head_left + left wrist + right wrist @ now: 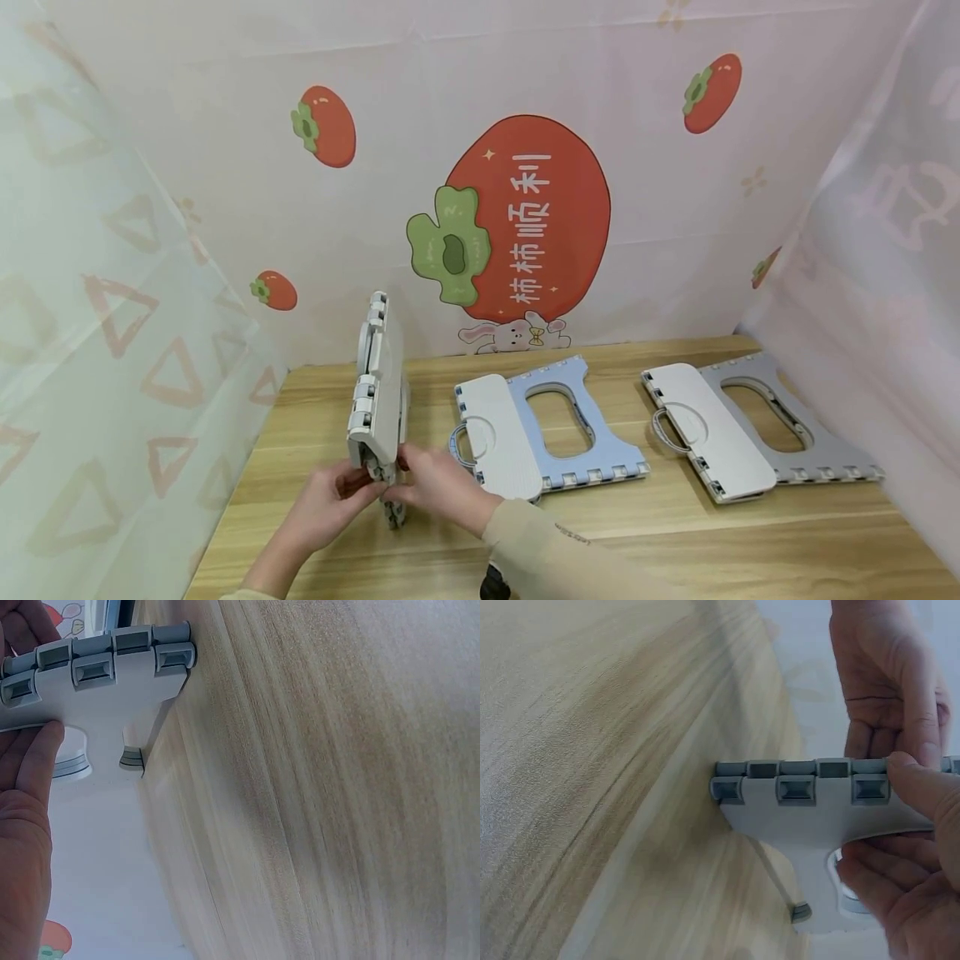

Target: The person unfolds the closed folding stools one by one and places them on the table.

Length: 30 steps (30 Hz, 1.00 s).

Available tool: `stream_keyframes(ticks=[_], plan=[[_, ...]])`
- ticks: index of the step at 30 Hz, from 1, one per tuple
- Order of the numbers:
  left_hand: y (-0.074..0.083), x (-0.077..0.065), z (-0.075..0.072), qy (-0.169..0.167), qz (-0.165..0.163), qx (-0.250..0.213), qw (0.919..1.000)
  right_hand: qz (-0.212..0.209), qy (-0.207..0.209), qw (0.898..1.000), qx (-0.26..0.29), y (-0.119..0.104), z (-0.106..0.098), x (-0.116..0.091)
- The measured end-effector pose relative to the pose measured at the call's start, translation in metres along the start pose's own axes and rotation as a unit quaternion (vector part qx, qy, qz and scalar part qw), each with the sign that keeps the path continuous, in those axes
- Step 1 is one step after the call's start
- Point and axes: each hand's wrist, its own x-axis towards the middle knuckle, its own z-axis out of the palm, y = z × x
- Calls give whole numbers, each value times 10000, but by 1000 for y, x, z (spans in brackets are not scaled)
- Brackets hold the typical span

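A white-and-grey folding step stool (386,392) stands on its edge on the wooden table, left of the middle, its hinged end toward me. My left hand (330,504) grips the near leg panel from the left. From the other side, my right hand (442,486) holds the same end. In the right wrist view, the right thumb (919,784) presses on the row of grey hinges (799,776), while the fingers curl into the panel's cut-out. Fingers (37,761) of the left hand reach into an opening in the left wrist view.
A blue-and-white folding stool (498,437) lies flat on the table (300,433) to the right, its handle loop toward the left. Farther right lies a grey-and-white one (708,433). Printed cloth (630,292) hangs behind and at both sides.
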Motion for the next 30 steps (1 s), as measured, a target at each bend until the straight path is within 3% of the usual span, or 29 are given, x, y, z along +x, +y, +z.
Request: stream_keyframes(ticks=[4,11,24,30], plan=[[0,-1,2,53,30,-34,10000,-259,126,9992,-266,3,3,0],[-2,0,3,117,64,68,9999,-482,228,9985,-156,7,4,0],[0,1,1,-16,179,356,9992,-461,212,9987,-78,10,5,-1],[0,2,2,6,-70,506,9987,-389,237,9989,-71,11,4,-3]])
